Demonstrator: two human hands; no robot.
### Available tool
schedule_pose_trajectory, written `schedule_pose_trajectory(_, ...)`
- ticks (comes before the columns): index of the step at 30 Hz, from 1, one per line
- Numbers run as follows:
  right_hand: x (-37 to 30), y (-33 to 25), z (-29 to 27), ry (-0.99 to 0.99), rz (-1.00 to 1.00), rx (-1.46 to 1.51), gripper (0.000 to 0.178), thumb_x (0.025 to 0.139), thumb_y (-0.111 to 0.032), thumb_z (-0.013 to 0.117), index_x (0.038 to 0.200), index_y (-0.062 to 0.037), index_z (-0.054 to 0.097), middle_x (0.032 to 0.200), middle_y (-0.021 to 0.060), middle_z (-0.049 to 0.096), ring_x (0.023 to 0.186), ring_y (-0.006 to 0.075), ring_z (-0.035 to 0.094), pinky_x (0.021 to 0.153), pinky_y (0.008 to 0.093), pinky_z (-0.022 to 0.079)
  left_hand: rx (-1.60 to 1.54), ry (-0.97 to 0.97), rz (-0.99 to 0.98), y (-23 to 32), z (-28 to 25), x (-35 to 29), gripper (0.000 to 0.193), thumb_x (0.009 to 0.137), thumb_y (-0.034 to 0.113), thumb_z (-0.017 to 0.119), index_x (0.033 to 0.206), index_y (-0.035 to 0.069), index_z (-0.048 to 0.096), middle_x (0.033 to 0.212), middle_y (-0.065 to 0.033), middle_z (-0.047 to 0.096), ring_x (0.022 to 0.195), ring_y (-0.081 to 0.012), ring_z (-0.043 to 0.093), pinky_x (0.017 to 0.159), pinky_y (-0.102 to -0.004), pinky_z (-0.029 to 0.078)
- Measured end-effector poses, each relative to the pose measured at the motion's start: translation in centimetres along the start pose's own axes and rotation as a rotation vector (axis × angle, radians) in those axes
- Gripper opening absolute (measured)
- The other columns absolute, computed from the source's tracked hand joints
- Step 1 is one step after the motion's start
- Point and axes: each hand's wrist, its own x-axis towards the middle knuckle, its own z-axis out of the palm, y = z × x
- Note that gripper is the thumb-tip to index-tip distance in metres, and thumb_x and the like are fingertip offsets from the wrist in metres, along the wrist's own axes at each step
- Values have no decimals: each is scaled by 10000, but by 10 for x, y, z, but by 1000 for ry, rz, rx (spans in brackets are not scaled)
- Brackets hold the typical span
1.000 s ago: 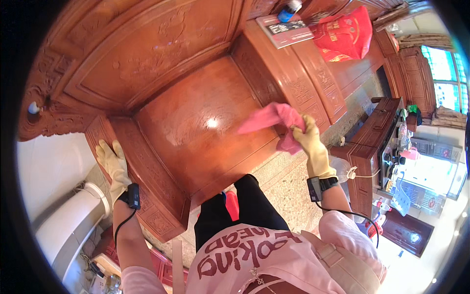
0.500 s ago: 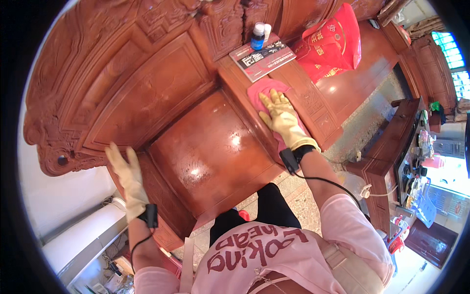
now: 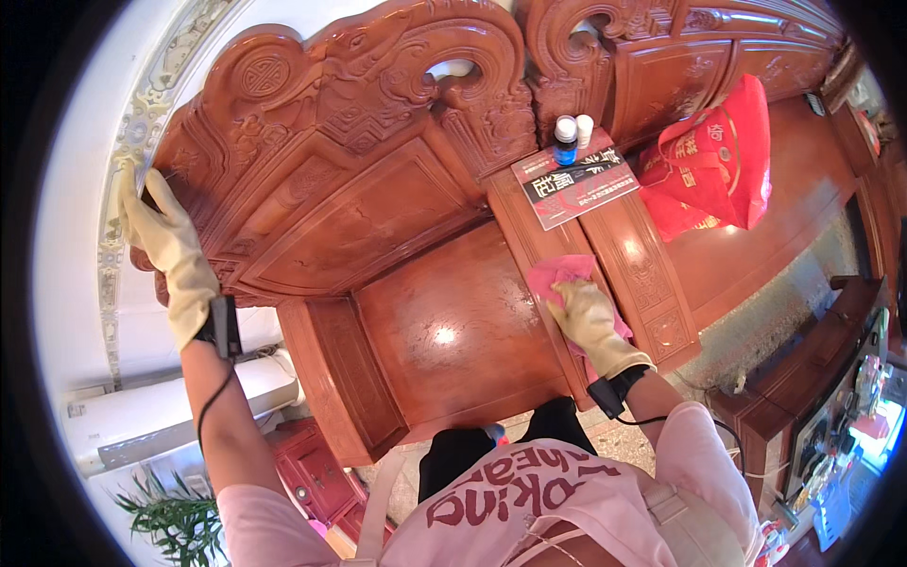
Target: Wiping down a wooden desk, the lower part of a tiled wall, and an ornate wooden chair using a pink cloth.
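Note:
Both hands wear pale yellow rubber gloves. My right hand (image 3: 593, 329) is bunched around a pink cloth (image 3: 559, 274), pressed on the wooden armrest (image 3: 520, 227) right of the chair seat. Far to the left, my left hand (image 3: 172, 250) is raised with fingers apart and nothing in it. It overlaps the outer edge of the carved chair back (image 3: 331, 208) and the patterned wall strip; whether it touches either I cannot tell. The reddish-brown seat (image 3: 453, 321) between the hands has a glossy surface with scuffed patches.
Beyond the cloth lie a magazine (image 3: 567, 194), a blue bottle with a white cap (image 3: 565, 142) and a smaller white bottle (image 3: 585, 130). A red bag (image 3: 709, 165) rests on the neighbouring seat. At left are a white air conditioner (image 3: 179, 416) and a plant (image 3: 170, 520).
My view has shifted, bringing more of the chair back and wall into sight. My left hand has gone up along the chair's outer edge. The right fingers have curled into the cloth.

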Motion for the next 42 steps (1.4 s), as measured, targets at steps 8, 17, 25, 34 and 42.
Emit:
schedule_pose_trajectory(8,148,-95,-111,960,-298,804,555,874,-80,806,1370,-33,562,1261,197,673,1152,418,621,994,483,511,141,-46,61,-22,24,-9,407,1087,274,437,1309,-10,625,1280,-260,655,1183,-458,576,1084,-536,415)
schedule_pose_trajectory(17,245,-133,-161,1094,-62,219,399,837,-215,769,1179,-83,611,985,179,605,863,393,649,698,503,557,228,-16,-36,-26,31,-13,415,1051,233,437,1329,-9,628,1216,-208,708,1160,-471,579,1148,-545,377)
schedule_pose_trajectory(25,214,-78,-110,491,220,1338,473,942,-312,724,1303,-24,624,1338,193,651,1184,355,659,1001,408,528,243,-36,-13,-28,29,-14,422,1019,222,465,1319,-23,632,1134,-227,726,1071,-389,652,1163,-547,344)
schedule_pose_trajectory(34,250,-122,-224,166,20,1052,832,945,-330,754,1566,60,360,1492,181,537,1345,224,540,1121,311,433,125,-124,-83,-25,19,-6,445,1042,260,460,1351,-20,614,1162,-224,722,1080,-395,660,1153,-554,342)
schedule_pose_trajectory(42,236,-117,-212,262,-93,1253,742,916,-348,769,1493,32,498,1364,142,659,1239,244,633,1067,324,482,140,-42,-11,-33,21,-8,436,1036,259,484,1351,-10,618,1167,-222,726,1116,-397,662,1149,-567,348)
